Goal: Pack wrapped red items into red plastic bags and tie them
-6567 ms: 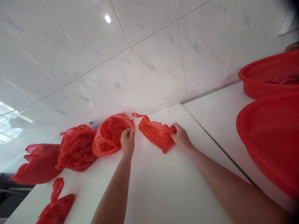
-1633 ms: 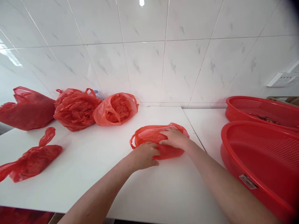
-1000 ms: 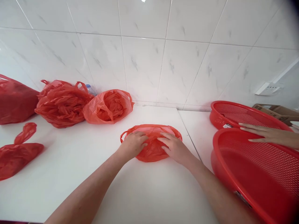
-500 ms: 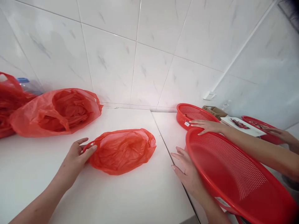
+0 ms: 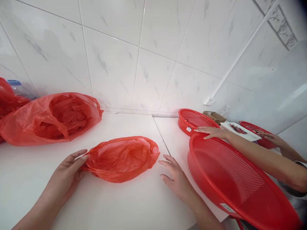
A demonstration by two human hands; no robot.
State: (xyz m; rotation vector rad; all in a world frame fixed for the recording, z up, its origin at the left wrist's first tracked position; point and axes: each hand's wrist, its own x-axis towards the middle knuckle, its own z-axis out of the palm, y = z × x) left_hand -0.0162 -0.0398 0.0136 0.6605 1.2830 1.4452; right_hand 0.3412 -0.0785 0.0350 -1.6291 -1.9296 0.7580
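A red plastic bag (image 5: 124, 159) lies on the white table with its mouth spread open upward. My left hand (image 5: 66, 174) pinches the bag's left end between thumb and fingers. Close to the bag's right end, my right hand (image 5: 176, 177) is open, fingers apart and holding nothing; a small gap separates it from the plastic. Just right of that hand a large red plastic basket (image 5: 240, 172) with mesh sides is tilted. Another person's hand (image 5: 211, 131) rests on its far rim.
A larger red bag (image 5: 48, 118) stuffed with more red bags lies at the back left, by a blue-capped bottle (image 5: 18, 88). At the back right are a smaller red basket (image 5: 189, 123), a cardboard box (image 5: 213, 117) and another red basket (image 5: 266, 142), which a person's hand touches.
My right hand has moved left, away from the large basket and toward the bag's right end. My left hand now pinches the bag's left end with its handle loop drawn in.
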